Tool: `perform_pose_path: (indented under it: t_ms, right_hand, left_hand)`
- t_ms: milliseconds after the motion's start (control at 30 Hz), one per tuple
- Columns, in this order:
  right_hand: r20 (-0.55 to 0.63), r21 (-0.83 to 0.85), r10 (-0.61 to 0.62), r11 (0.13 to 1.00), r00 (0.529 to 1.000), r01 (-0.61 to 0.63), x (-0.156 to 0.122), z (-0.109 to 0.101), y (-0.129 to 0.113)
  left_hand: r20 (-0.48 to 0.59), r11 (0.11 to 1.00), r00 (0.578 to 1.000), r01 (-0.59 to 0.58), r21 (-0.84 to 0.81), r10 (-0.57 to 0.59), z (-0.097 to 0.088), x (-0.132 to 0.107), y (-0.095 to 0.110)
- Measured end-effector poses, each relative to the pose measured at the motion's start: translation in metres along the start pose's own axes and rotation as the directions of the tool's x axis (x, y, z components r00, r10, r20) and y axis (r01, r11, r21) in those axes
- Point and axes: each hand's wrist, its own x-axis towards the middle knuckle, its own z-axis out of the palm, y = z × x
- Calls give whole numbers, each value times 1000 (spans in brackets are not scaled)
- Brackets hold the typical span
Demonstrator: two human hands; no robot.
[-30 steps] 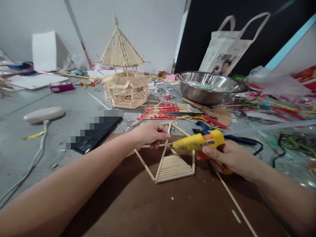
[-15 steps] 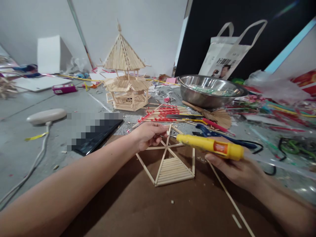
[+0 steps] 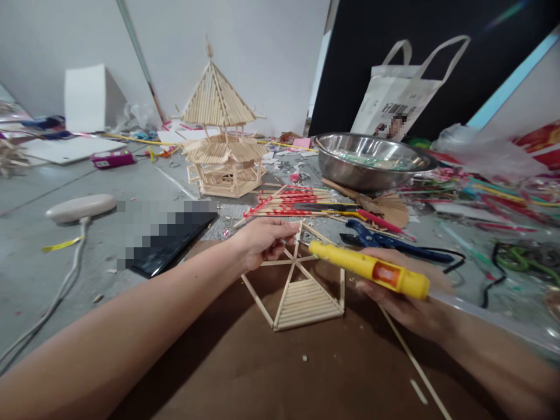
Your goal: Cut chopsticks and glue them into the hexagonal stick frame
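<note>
A hexagonal frame of wooden sticks (image 3: 262, 302) lies on the brown board, its spokes meeting in the middle. Short sticks (image 3: 301, 303) fill the near wedge side by side. At the frame's far side, the fingertips of my left hand (image 3: 266, 240) pinch a small wooden stick, mostly hidden by the fingers. My right hand (image 3: 402, 291) is wrapped round a yellow hot glue gun (image 3: 350, 262). The gun's nozzle points left, close to the left fingertips and above the far spokes; whether it touches the wood cannot be made out.
Behind stands a stick pavilion (image 3: 223, 146). A metal basin (image 3: 371, 169), red-marked sticks (image 3: 284, 201) and blue-handled pliers (image 3: 385, 240) lie beyond the frame. A dark phone-like slab (image 3: 175, 251) is at left. A long thin stick (image 3: 415, 361) lies at right on the brown board (image 3: 245, 373).
The glue gun has moved slightly left and down, its nozzle now nearer the left fingertips, and its rear end has dipped. My left hand stays nearly in place.
</note>
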Motion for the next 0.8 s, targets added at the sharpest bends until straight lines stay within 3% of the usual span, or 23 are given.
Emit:
perform_pose_path:
  t_ms: [800]
  right_hand:
    - [-31, -56, -136, 989, 990, 135, 1, 1, 6]
  left_hand:
    - [31, 1000, 999, 8, -25, -7, 1, -3, 1]
